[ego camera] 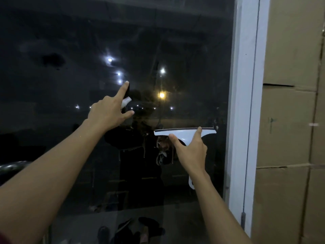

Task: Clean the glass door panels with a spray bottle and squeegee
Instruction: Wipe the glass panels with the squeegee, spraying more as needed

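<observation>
A: Left forearm nearest. Left hand?
B: Far up at glass, gripping bottle, forefinger out on top.
A: Right hand?
B: Gripping squeegee, blade up at glass, right of bottle, near frame. Boxes far right.

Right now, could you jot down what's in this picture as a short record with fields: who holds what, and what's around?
Left hand: raised, holds a spray bottle mostly hidden behind it, forefinger stretched along its top
Right hand: grips a white squeegee, blade edge up and level, at the glass
Glass panel: dark, with reflected lights and streaks
Door frame: white, right of the glass
Beyond it: stacked cardboard boxes
</observation>
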The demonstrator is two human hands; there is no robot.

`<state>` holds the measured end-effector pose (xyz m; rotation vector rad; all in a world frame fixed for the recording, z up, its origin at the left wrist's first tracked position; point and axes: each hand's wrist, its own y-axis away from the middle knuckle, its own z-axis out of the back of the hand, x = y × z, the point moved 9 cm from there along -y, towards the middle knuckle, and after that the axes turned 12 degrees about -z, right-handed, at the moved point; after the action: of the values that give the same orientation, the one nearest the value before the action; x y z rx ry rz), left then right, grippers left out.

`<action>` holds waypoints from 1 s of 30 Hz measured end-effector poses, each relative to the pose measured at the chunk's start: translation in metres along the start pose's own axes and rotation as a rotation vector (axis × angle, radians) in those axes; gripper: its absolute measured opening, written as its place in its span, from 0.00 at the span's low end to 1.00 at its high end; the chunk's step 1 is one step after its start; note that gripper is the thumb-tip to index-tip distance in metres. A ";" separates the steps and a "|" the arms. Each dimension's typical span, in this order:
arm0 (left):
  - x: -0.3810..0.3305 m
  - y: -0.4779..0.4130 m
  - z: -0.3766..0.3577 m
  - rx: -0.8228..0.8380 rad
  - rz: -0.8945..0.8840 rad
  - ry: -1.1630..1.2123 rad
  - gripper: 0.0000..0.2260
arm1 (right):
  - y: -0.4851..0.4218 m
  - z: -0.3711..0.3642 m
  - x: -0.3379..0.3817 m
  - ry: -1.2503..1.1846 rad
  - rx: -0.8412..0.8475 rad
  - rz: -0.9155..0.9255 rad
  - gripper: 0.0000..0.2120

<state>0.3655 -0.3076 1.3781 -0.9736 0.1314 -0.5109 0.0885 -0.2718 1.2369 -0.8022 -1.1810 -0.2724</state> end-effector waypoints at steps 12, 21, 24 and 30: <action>-0.042 -0.018 -0.027 0.212 -0.136 -0.175 0.59 | -0.054 0.033 0.075 -0.005 -0.065 0.126 0.53; -0.041 -0.016 -0.024 0.180 -0.135 -0.319 0.59 | -0.022 0.014 -0.008 -0.054 0.005 0.035 0.55; -0.041 -0.016 -0.023 0.170 -0.134 -0.329 0.59 | -0.006 0.007 -0.036 -0.051 0.009 -0.012 0.56; -0.040 -0.016 -0.023 0.173 -0.108 -0.323 0.58 | -0.006 0.017 -0.023 -0.026 0.003 0.022 0.55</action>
<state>0.3170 -0.3131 1.3736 -0.8846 -0.2532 -0.4492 0.0643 -0.2691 1.2214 -0.8174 -1.1965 -0.2429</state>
